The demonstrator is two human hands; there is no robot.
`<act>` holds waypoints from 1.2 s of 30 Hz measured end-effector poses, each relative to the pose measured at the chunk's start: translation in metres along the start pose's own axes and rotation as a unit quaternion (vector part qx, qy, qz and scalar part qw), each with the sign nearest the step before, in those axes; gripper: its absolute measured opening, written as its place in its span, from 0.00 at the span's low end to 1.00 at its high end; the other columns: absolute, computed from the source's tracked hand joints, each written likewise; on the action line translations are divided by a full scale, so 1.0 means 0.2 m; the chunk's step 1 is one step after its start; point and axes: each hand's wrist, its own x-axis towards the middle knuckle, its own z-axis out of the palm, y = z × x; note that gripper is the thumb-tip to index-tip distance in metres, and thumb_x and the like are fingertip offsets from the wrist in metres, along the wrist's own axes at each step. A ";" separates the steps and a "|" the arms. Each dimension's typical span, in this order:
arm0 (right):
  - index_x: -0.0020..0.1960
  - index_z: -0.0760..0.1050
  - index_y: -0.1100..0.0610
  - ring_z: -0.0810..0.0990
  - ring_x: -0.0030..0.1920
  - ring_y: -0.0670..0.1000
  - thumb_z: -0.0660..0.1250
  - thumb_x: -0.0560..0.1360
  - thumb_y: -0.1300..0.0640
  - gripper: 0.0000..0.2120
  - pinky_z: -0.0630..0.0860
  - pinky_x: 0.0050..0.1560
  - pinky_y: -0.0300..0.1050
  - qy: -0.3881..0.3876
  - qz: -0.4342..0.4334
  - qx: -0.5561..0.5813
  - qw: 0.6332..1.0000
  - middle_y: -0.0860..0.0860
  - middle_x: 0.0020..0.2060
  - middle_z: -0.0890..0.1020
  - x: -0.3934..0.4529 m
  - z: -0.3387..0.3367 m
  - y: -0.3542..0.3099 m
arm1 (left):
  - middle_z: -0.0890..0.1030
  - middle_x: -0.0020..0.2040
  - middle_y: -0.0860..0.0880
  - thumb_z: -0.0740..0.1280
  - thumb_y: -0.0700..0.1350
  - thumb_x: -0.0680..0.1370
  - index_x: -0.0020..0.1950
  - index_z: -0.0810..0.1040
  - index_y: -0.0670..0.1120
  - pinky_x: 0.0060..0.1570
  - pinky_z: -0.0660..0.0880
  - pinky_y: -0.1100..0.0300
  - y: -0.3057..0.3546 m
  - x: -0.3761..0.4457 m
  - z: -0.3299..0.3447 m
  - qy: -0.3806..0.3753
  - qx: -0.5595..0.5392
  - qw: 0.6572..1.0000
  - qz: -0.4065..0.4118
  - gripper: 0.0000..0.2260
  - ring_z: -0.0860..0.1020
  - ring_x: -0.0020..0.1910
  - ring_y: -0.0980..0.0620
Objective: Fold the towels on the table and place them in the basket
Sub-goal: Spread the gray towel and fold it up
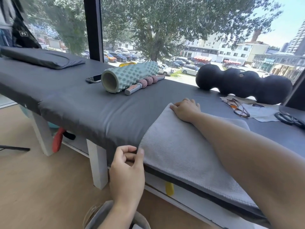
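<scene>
Right hand (185,109) presses flat and open on the far corner of the soft grey terry towel (186,151) on the padded table (74,100); left hand (127,164), fingers curled, seemingly pinches its near corner. Limp, light cloth: best held by its corners.

From the towel (181,146), bare table (79,103) lies open toward nine and ten o'clock. At eleven, the foam roller (130,76), massage stick (143,84) and phone (94,78) block the far edge. At one, the black peanut roller (244,83) stands; at two and three, glasses (237,107) and cloth (262,113).
</scene>
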 end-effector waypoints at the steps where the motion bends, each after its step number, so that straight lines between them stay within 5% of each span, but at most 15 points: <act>1: 0.69 0.76 0.39 0.63 0.72 0.60 0.50 0.82 0.36 0.23 0.59 0.71 0.58 -0.013 0.002 -0.002 1.000 0.55 0.70 0.71 0.00 -0.01 0.00 | 0.83 0.38 0.59 0.72 0.53 0.77 0.47 0.76 0.56 0.44 0.80 0.46 0.00 0.00 0.00 0.003 0.000 1.000 0.005 0.06 0.83 0.38 0.50; 4: 0.75 0.68 0.40 0.60 0.75 0.60 0.49 0.81 0.34 0.26 0.56 0.73 0.59 -0.058 0.000 -0.006 0.998 0.55 0.74 0.67 -0.01 -0.03 0.00 | 0.81 0.42 0.58 0.73 0.54 0.75 0.52 0.75 0.58 0.45 0.80 0.48 0.01 -0.02 0.00 0.026 0.016 0.998 0.059 0.10 0.81 0.41 0.56; 7: 0.80 0.58 0.45 0.56 0.79 0.60 0.49 0.81 0.33 0.31 0.53 0.76 0.60 -0.079 -0.004 -0.008 0.997 0.53 0.79 0.61 -0.06 -0.07 0.07 | 0.79 0.57 0.56 0.71 0.52 0.77 0.61 0.77 0.51 0.60 0.72 0.57 0.04 -0.02 -0.01 0.054 0.121 0.959 0.251 0.14 0.77 0.57 0.55; 10: 0.81 0.55 0.44 0.53 0.81 0.57 0.47 0.81 0.32 0.32 0.50 0.79 0.58 -0.086 -0.001 -0.022 0.996 0.48 0.81 0.56 -0.12 -0.10 0.24 | 0.76 0.67 0.53 0.67 0.55 0.78 0.66 0.77 0.49 0.70 0.66 0.53 0.12 -0.06 0.10 -0.068 0.151 0.902 0.398 0.18 0.71 0.70 0.52; 15: 0.80 0.57 0.43 0.55 0.80 0.56 0.44 0.82 0.33 0.30 0.49 0.78 0.60 -0.097 0.044 -0.056 0.993 0.48 0.81 0.58 -0.28 -0.18 0.54 | 0.60 0.81 0.52 0.56 0.70 0.77 0.80 0.61 0.54 0.79 0.43 0.44 0.18 -0.27 0.34 -0.346 0.318 0.756 0.456 0.36 0.50 0.82 0.51; 19: 0.67 0.71 0.45 0.67 0.73 0.58 0.47 0.79 0.32 0.27 0.60 0.71 0.60 -0.058 0.122 -0.094 0.986 0.52 0.73 0.71 -0.42 -0.26 0.80 | 0.69 0.78 0.50 0.58 0.70 0.75 0.77 0.67 0.53 0.75 0.52 0.40 0.11 -0.48 0.43 -0.348 0.328 0.690 0.543 0.35 0.63 0.79 0.47; 22: 0.67 0.73 0.52 0.72 0.68 0.60 0.58 0.73 0.27 0.36 0.69 0.65 0.55 0.032 0.220 -0.066 0.973 0.56 0.67 0.76 -0.51 -0.32 0.87 | 0.74 0.74 0.52 0.59 0.67 0.73 0.73 0.72 0.53 0.71 0.57 0.43 0.11 -0.55 0.48 -0.306 0.312 0.685 0.583 0.32 0.70 0.75 0.49; 25: 0.65 0.74 0.60 0.76 0.57 0.58 0.67 0.68 0.28 0.40 0.73 0.56 0.49 0.010 0.277 0.063 0.959 0.55 0.56 0.78 -0.54 -0.36 0.86 | 0.77 0.70 0.55 0.63 0.62 0.73 0.69 0.76 0.53 0.72 0.67 0.45 0.12 -0.58 0.50 -0.294 0.277 0.696 0.593 0.27 0.73 0.72 0.51; 31: 0.54 0.75 0.60 0.76 0.44 0.55 0.77 0.72 0.48 0.21 0.72 0.43 0.46 0.038 0.292 0.315 0.902 0.55 0.46 0.78 -0.58 -0.37 0.86 | 0.82 0.63 0.56 0.66 0.52 0.76 0.62 0.82 0.50 0.68 0.73 0.47 0.13 -0.67 0.53 -0.251 0.194 0.745 0.587 0.16 0.78 0.66 0.51; 36: 0.50 0.74 0.59 0.74 0.40 0.54 0.75 0.72 0.57 0.12 0.74 0.41 0.47 0.045 0.317 0.405 0.856 0.56 0.43 0.76 -0.64 -0.45 0.93 | 0.83 0.46 0.57 0.67 0.48 0.78 0.51 0.85 0.51 0.45 0.78 0.56 0.21 -0.75 0.54 -0.214 0.102 0.823 0.516 0.07 0.79 0.48 0.54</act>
